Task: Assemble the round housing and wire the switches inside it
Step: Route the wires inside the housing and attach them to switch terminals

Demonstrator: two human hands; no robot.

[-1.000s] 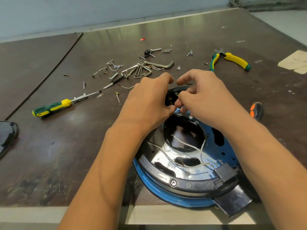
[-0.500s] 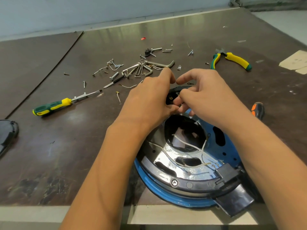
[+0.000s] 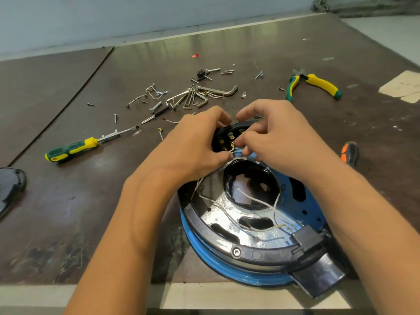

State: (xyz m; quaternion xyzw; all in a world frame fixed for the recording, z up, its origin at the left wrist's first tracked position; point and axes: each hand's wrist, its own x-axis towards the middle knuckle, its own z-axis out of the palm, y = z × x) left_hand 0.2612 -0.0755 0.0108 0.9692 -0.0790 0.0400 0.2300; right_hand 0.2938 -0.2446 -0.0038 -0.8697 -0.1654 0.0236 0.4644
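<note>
The round housing [image 3: 227, 267], blue below with a black rim and a shiny metal plate inside, sits at the table's near edge. Thin white wires [image 3: 256, 201] run across the plate. At its far rim sit black switches [image 3: 225, 139] with brass terminals. My left hand [image 3: 195, 146] curls over the switches from the left, thumb and fingers pinching a white wire end at the terminals. My right hand [image 3: 277, 135] comes in from the right, its fingertips pinching the same wire end just beside the left thumb. The contact point is partly hidden by my fingers.
A green-yellow screwdriver [image 3: 75, 148] lies to the left. Hex keys [image 3: 204, 94], screws and small parts are scattered beyond the hands. Yellow-green pliers [image 3: 316, 85] lie at the far right, an orange-black tool handle [image 3: 350, 153] at the right, a dark cover [image 3: 9, 187] at the left edge.
Both hands stayed at the far rim of the housing. Their fingers shifted slightly, uncovering more of the switches and their brass terminals between them.
</note>
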